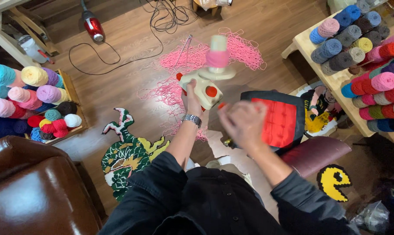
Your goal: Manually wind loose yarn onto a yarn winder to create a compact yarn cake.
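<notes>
wood-plank floor (131, 48), smooth, mid brown. brown leather armchair (36, 191) at 8 o'clock, glossy, rounded. pale wooden table (331, 80) at 2 o'clock, stacked with cylindrical yarn rolls (362, 43) in blue, grey, red, purple. a second heap of yarn rolls (27, 100) at 9 o'clock in a low wooden tray. loose pink yarn (192, 61) spread as a tangled net on the floor at 12 o'clock. green tufted dragon-shaped rug (129, 152) at 7 o'clock, shaggy. red quilted cushion (277, 122) with black border, square, just right of centre. yellow round tufted piece (334, 180) at 4 o'clock. red handheld vacuum (92, 24) at 11 o'clock with black cable.

cream plastic yarn winder (203, 85), boxy, red round spots, at centre; its upright spindle carries a small pink yarn cone (217, 56).

left hand (190, 102): forearm raised, metal wristwatch (191, 119) on wrist, fingers wrapped on the winder's base from below. right hand (242, 122): motion-blurred, just right of the winder; finger state cannot be told.
</notes>
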